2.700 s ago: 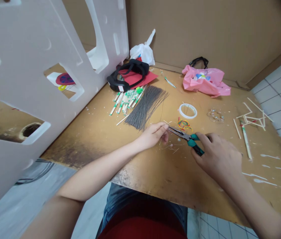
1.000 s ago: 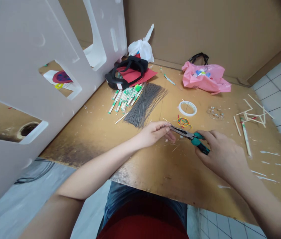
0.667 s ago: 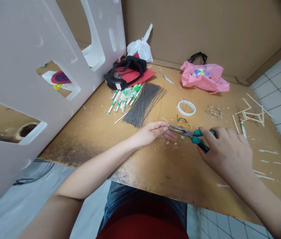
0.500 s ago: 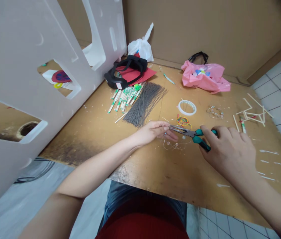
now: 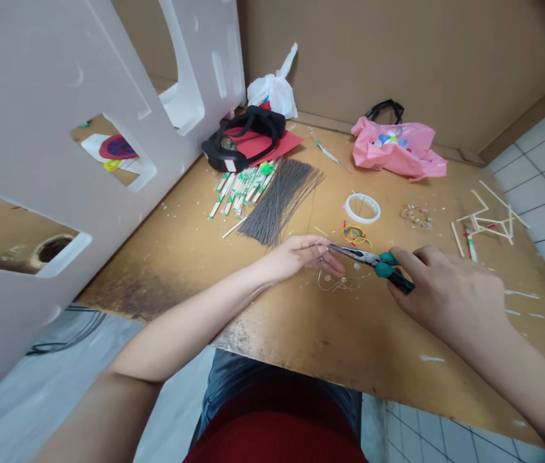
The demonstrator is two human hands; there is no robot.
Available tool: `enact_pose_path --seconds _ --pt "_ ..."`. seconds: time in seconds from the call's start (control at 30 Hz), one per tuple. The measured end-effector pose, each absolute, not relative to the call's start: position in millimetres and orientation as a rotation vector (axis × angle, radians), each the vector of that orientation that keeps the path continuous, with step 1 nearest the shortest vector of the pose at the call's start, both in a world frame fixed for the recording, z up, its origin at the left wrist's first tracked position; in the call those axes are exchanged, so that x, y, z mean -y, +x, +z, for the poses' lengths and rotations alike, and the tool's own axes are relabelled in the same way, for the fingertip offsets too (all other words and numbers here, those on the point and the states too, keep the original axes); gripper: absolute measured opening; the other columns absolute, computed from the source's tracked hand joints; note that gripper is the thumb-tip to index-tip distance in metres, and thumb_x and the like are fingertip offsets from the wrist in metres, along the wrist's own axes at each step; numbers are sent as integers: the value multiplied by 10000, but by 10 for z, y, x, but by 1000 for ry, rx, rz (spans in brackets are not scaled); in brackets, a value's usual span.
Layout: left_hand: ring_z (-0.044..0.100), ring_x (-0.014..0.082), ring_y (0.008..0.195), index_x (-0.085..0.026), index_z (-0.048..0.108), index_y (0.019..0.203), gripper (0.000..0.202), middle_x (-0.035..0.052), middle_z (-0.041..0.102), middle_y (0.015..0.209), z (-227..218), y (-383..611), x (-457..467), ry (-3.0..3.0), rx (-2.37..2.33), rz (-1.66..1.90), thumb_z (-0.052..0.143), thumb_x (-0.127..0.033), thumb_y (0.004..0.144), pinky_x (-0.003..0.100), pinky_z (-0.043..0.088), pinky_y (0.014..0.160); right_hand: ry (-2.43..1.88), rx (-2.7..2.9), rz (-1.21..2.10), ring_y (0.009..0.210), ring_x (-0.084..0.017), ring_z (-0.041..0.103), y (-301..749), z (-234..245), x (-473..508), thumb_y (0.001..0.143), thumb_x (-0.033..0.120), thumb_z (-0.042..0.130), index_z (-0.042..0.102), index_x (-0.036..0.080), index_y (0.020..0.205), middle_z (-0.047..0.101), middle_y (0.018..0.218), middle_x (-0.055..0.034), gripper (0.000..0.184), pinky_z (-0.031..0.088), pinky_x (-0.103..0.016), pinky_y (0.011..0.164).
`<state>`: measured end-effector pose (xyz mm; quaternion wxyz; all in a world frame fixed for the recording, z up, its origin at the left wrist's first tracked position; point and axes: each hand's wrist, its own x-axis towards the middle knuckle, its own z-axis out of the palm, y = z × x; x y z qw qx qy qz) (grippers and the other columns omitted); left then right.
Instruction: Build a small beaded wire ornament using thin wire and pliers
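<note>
Left hand (image 5: 305,252): fingertips narrowly pinching beaded wire (image 5: 343,280)
Right hand (image 5: 450,286): fingers wrapped round pliers (image 5: 370,258)
Pliers: between hands, tips at pinch
Just beyond: cords (image 5: 355,233), tape (image 5: 348,209)
Beyond left wrist: rods (image 5: 278,204), headset (image 5: 224,156)

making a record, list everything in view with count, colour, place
Pliers: 1, green handles, right hand
Beaded wire: count unclear, clear, below left hand
Bands: several, multicoloured, beyond pliers
Tape roll: 1, white, centre
Beaded loop: 1, clear, table's right
Stick frame: 1, pale, far right
Rods: many, grey, centre
Wrapped sticks: many, white and green, beside rods
Headset: 1, black, back left
Sheet: 1, red, under headset
White bag: 1, white, behind headset
Pink bag: 1, pink, back right
Panel: 1, white, left
Table: 1, brown, beneath
Left hand: 1, bare, pliers' tip
Right hand: 1, bare, on pliers
</note>
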<state>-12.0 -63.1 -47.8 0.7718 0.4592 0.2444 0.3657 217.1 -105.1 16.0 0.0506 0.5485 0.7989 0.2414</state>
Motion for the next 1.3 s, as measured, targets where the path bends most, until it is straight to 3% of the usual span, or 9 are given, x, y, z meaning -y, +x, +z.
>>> enact_pose_path --seconds 0.33,0.53,0.83,0.93,1.1,1.3 --pt "674 164 687 -101 580 879 221 71 699 719 -528 -97 621 1014 -620 816 553 -318 844 298 473 701 1817 -2417 431 487 -151 475 2171 80 991 712 390 535 639 269 941 655 768 -30 279 121 -270 478" --pt "681 176 715 -99 585 885 227 99 706 755 -552 -108 606 964 -611 785 545 -319 849 274 456 663 1728 -2492 592 635 -201 522 2168 65 1003 759 377 520 616 234 965 625 782 -73 268 182 -287 519" --pt "685 199 702 -82 579 868 256 112 704 745 -597 -97 595 904 -545 764 598 -331 811 326 488 706 1633 -2427 801 650 -207 519 2154 64 1029 837 357 454 605 226 894 590 733 -71 208 203 -313 557" --pt "685 194 676 -92 567 847 204 95 702 713 -656 -67 584 903 -583 754 571 -295 831 323 496 695 1692 -2399 681 631 -201 536 2132 22 1015 817 394 474 609 238 896 601 742 -60 221 179 -298 525" --pt "662 141 573 -114 544 793 103 33 671 591 -741 -35 506 956 -872 870 521 -187 862 258 487 657 1771 -2382 344 651 -212 580 2115 -13 986 772 422 500 590 270 1059 651 869 -49 337 194 -276 483" --pt "684 161 632 -75 575 863 200 92 692 691 -643 -127 422 792 -859 923 399 -159 911 284 506 681 1972 -2371 -66 744 -240 612 2364 -250 806 795 573 447 569 283 1133 677 979 -45 462 382 -307 554"
